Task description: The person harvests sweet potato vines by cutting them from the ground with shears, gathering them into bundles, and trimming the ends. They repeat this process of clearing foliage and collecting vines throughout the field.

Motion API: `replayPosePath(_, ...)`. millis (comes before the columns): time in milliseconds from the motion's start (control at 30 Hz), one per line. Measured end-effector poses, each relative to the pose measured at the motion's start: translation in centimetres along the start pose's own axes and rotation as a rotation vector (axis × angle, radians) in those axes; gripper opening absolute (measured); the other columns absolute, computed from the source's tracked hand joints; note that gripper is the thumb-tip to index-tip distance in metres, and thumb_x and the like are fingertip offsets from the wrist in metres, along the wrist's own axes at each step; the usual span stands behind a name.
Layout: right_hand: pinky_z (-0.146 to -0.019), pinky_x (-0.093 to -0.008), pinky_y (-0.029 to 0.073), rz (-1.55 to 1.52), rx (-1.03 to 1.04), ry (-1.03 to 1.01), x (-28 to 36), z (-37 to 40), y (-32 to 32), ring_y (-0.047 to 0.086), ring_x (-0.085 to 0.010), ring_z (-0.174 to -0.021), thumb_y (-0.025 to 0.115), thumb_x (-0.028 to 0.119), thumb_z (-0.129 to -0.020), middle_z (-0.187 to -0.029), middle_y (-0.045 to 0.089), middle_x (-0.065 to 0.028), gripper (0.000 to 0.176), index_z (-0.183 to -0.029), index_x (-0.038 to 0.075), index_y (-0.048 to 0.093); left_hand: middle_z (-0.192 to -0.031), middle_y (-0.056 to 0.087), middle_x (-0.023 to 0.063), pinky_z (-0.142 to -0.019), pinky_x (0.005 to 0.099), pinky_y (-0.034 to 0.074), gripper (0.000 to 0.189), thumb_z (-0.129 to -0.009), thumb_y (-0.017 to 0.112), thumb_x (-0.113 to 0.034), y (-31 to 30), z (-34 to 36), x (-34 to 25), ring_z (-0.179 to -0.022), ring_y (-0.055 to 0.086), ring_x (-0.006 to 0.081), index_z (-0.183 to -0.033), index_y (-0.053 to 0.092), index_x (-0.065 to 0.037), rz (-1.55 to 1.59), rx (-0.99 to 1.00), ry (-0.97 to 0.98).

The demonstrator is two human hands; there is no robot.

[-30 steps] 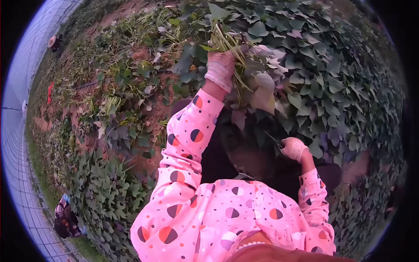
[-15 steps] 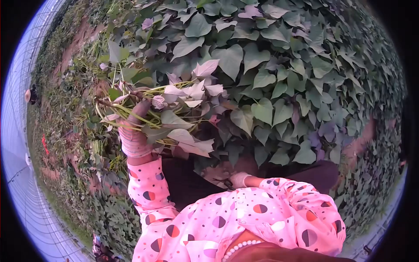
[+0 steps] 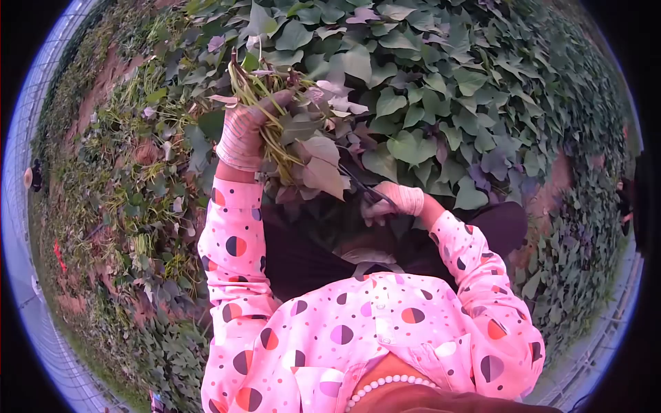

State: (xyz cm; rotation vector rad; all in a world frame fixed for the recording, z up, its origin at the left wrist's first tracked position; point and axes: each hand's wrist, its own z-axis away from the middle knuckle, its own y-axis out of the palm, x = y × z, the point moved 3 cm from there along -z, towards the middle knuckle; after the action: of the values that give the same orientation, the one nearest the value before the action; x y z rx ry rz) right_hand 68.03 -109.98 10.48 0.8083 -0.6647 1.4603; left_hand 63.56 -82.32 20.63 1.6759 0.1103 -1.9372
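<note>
My left hand (image 3: 244, 134), in a pale striped glove with darker fingers, is closed around a bunch of cut-looking sweet potato vines (image 3: 275, 141). The stems fan upward past the fingers, and pale leaf undersides hang to the right. Lower and to the right, my right hand (image 3: 394, 201), also gloved, grips a thin dark tool (image 3: 359, 182). Its slim shaft points up and left towards the hanging leaves, where its far end is lost among them. Behind both hands stand dense heart-shaped leaves (image 3: 413, 146).
Leafy growth (image 3: 496, 76) fills the front and right. On the left lie bundles of stems (image 3: 143, 251), bare reddish soil (image 3: 110, 79) and a red object (image 3: 60, 256). My bent knee (image 3: 506, 224) sits beside the foliage. Another person (image 3: 34, 177) is at the far left edge.
My left hand has lifted the vine bunch up and slightly right, tipping the stems more upright. My right hand has come up from my lap towards the bunch, with the dark tool now showing.
</note>
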Motion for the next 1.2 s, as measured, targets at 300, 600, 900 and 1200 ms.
replayPosePath(300, -0.068, -0.0243, 0.048, 0.175, -1.061, -0.811, 14.2, 10.0, -1.5, 0.060, -0.0108, -0.073, 0.075, 0.020, -0.075, -0.084, 0.065, -0.0047, 0.031, -0.099, 0.004, 0.063, -0.086, 0.066, 0.0089, -0.069, 0.0314, 0.054, 0.025, -0.075, 0.068, -0.016, 2.7, 5.7, 0.2, -0.075, 0.064, 0.0191, -0.095, 0.066, 0.000, 0.113, 0.140, 0.018)
replayPosePath(600, -0.064, -0.0211, 0.047, 0.008, -1.178, -0.846, 15.3, 9.5, -0.4, 0.058, -0.0055, -0.069, 0.069, 0.012, -0.081, -0.078, 0.064, 0.0000, 0.014, -0.092, 0.004, 0.065, -0.088, 0.066, 0.0095, -0.071, 0.0327, 0.055, 0.031, -0.076, 0.067, -0.014, 7.8, 9.0, 0.1, -0.076, 0.065, 0.0198, -0.103, 0.062, 0.000, 0.172, 0.317, -0.020)
replayPosePath(900, -0.064, -0.0204, 0.046, 0.088, -0.793, -0.586, 14.7, 8.6, -3.1, 0.057, -0.0049, -0.071, 0.073, 0.026, -0.079, -0.082, 0.064, 0.0004, 0.031, -0.098, 0.003, 0.066, -0.096, 0.064, 0.0076, -0.072, 0.0303, 0.053, 0.039, -0.073, 0.070, -0.010, 10.5, 8.5, 2.4, -0.080, 0.063, 0.0157, -0.109, 0.059, 0.001, 0.036, 0.390, -0.001)
replayPosePath(1200, -0.064, -0.0219, 0.047, -0.345, -0.972, -0.702, 10.1, 7.2, -7.0, 0.057, -0.0061, -0.069, 0.071, 0.035, -0.080, -0.078, 0.063, 0.0005, 0.035, -0.094, 0.003, 0.065, -0.102, 0.063, 0.0115, -0.077, 0.0325, 0.054, 0.041, -0.075, 0.065, -0.011, 10.3, 6.3, 4.1, -0.086, 0.064, 0.0194, -0.114, 0.056, 0.002, 0.228, 0.277, -0.080)
